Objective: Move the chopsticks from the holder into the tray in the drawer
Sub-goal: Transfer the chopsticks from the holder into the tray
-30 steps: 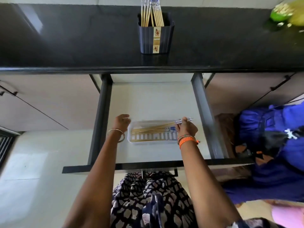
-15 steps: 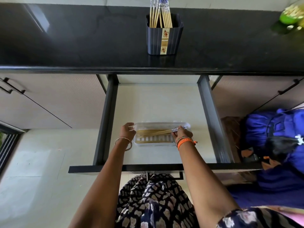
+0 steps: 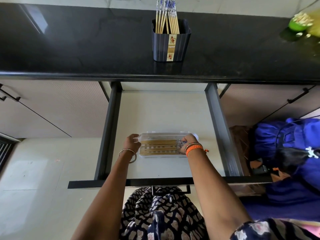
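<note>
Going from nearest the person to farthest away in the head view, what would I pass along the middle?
Patterned clothing → drawer front edge → tray with chopsticks lying in it → bare drawer floor → black countertop → dark holder with upright chopsticks.

A single wide-angle view from the person's head looks forward and steeply down. The glossy black stone bench (image 3: 69, 49) runs across the top, the open white pull-out drawer (image 3: 164, 110) sits centred and close, and both forearms enter from below.
</note>
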A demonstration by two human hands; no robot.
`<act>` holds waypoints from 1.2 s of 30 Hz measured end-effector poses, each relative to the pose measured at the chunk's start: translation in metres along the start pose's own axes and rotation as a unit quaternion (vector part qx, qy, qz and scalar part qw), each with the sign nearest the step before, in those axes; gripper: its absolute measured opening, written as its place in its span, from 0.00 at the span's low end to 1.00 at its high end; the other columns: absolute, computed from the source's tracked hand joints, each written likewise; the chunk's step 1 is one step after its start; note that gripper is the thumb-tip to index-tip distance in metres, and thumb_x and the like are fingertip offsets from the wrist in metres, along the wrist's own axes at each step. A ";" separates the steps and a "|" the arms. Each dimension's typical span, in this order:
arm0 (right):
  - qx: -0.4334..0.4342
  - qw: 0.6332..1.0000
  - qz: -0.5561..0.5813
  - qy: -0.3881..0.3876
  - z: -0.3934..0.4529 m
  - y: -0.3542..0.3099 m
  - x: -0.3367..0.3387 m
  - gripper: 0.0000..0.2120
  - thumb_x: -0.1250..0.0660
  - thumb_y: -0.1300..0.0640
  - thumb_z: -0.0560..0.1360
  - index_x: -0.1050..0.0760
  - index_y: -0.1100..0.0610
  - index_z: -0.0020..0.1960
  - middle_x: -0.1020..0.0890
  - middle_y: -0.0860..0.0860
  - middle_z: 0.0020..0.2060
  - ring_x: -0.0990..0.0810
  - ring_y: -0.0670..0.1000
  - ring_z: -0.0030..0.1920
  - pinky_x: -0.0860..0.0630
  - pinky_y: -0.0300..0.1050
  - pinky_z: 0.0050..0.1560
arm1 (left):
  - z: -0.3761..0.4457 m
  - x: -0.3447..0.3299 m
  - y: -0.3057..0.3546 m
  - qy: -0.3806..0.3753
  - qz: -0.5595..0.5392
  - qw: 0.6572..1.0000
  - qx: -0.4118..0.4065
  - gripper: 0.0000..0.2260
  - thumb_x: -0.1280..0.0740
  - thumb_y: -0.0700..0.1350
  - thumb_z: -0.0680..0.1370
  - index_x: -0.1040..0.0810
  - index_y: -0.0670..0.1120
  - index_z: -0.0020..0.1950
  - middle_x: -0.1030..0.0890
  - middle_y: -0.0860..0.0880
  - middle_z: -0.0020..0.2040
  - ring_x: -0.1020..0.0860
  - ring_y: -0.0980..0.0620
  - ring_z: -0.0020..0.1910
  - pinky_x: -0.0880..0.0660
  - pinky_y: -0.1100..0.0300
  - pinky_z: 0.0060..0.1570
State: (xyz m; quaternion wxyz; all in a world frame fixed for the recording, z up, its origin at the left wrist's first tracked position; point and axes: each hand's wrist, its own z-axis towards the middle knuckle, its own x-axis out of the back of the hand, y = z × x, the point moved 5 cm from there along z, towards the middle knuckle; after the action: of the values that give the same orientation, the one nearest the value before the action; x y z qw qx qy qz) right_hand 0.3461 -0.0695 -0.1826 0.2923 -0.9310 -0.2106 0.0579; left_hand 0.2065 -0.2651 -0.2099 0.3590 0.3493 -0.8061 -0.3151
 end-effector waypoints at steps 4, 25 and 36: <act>0.014 0.999 -0.003 0.030 -0.014 -0.011 -0.005 0.06 0.43 0.61 0.72 0.28 0.63 0.44 0.29 0.56 0.39 0.31 0.53 0.32 0.30 0.48 0.46 | 0.003 0.004 0.017 0.035 -0.002 0.999 -0.028 0.19 0.39 0.27 0.70 0.28 0.35 0.61 0.25 0.31 0.59 0.25 0.36 0.56 0.26 0.48 0.54; 0.615 0.747 -0.251 0.009 -0.085 -0.374 -0.168 0.10 0.37 0.66 0.77 0.18 0.63 0.54 0.16 0.56 0.52 0.18 0.51 0.53 0.24 0.36 0.51 | 0.058 0.034 0.358 0.135 0.144 0.893 -0.404 0.21 0.36 0.41 0.76 0.34 0.47 0.69 0.32 0.45 0.71 0.32 0.49 0.68 0.32 0.54 0.67; 0.569 0.766 -0.298 -0.006 -0.017 -0.432 -0.276 0.17 0.30 0.51 0.73 0.24 0.63 0.33 0.17 0.59 0.34 0.16 0.59 0.37 0.18 0.52 0.48 | 0.117 0.022 0.373 0.123 0.182 0.876 -0.429 0.10 0.37 0.45 0.77 0.21 0.45 0.56 0.27 0.48 0.68 0.26 0.52 0.63 0.33 0.69 0.58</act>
State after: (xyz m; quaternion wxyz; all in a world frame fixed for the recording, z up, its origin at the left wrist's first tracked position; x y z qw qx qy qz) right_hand -0.0547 0.1236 0.0730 0.7701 -0.4838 -0.4076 0.0827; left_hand -0.0237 -0.0449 0.0174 0.6209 0.0436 -0.5903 -0.5139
